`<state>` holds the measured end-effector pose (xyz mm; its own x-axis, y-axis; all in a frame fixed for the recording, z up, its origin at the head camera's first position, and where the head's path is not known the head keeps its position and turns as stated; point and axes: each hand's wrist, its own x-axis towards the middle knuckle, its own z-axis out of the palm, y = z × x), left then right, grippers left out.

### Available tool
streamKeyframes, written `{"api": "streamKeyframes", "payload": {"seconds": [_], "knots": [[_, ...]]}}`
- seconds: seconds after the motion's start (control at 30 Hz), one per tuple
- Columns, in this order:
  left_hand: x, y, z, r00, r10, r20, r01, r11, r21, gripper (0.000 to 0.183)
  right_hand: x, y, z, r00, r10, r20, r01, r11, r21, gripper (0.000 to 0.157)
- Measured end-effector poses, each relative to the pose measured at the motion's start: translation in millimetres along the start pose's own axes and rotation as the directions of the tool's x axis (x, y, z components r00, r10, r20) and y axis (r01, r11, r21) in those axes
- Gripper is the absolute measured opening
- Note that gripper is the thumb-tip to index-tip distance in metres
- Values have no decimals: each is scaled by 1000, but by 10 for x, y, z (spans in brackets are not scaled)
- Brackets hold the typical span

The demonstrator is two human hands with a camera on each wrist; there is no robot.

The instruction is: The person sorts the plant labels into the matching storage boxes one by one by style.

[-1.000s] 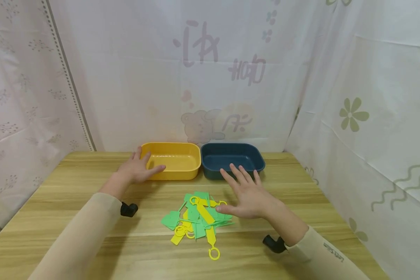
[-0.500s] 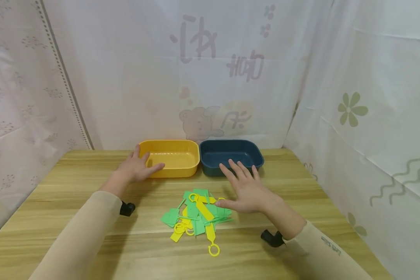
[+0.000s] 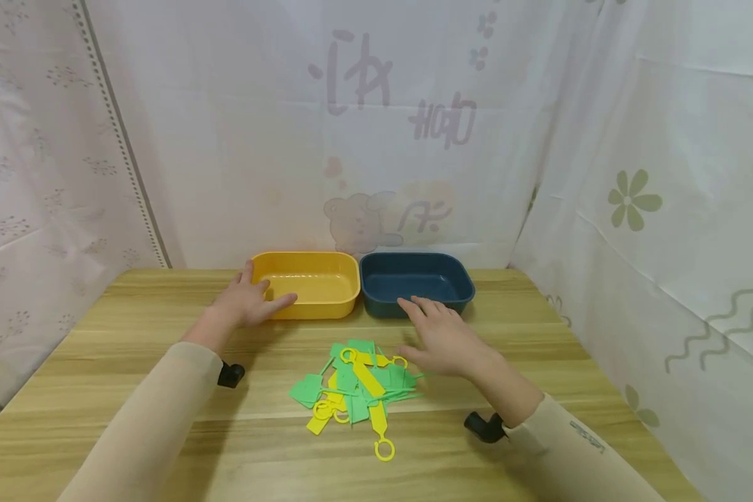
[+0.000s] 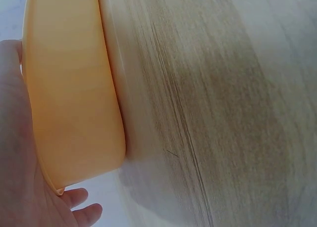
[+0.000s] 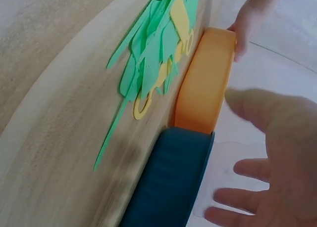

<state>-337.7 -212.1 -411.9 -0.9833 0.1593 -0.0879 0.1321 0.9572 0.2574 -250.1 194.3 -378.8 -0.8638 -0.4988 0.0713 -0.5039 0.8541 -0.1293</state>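
Note:
My left hand (image 3: 241, 301) is spread at the left end of the yellow bin (image 3: 314, 310), its thumb across the front rim. In the left wrist view its fingertips (image 4: 87, 214) show past the bin's corner. My right hand (image 3: 445, 341) hovers with nothing in it, between a pile of plastic tags and the dark blue bin (image 3: 385, 307). The pile mixes green plant labels (image 3: 306, 390) with thin stems and yellow tags (image 3: 369, 382) with open rings at one end. In the right wrist view the right fingers (image 5: 237, 197) are spread and loosely bent.
Both bins stand side by side at the back of the wooden table (image 3: 257, 446), against a white printed curtain (image 3: 226, 139). Another curtain (image 3: 690, 230) hangs along the right side. Black wrist mounts (image 3: 486, 427) stick out below both forearms.
My right hand has bent its fingers down a little and dipped slightly toward the pile. My left hand stays at the yellow bin. The tags and bins have not moved.

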Motion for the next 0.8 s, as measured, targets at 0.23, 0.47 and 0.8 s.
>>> {"api": "streamKeyframes", "payload": {"seconds": [0.23,0.47,0.8], "knots": [[-8,7,-5,1000,6,11,-6,1000,8,119,116,-26,19,990,-64,127,49,992,115,31],[-25,17,-11,1000,-2,21,2,1000,1,119,138,-70,64,957,-155,244,125,983,135,8],[-44,19,-29,1000,-7,26,7,1000,3,122,44,-122,58,907,-163,387,109,981,157,14]]}}
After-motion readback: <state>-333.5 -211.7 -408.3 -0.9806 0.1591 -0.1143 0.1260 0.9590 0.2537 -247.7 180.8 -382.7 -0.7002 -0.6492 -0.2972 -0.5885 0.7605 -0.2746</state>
